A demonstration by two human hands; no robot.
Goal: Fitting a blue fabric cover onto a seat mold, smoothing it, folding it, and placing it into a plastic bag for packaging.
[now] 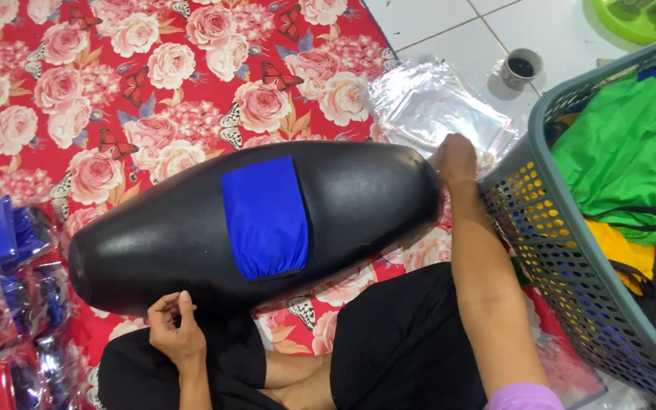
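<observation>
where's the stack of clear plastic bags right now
In the head view, the stack of clear plastic bags lies upper right of centre, at the floral mat's edge, under the right hand, between the black seat form and the grey basket.

Blue cloth (265,216), black seat (358,190)

A stack of clear plastic bags (438,106) lies top centre; bagged blue and red packages (1,304) sit far left.

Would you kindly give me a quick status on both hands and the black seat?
Left hand at near edge of black seat, fingers curled. Right hand on stack of clear plastic bags. Blue cloth lies across seat. Grey laundry basket beside right forearm.
</observation>
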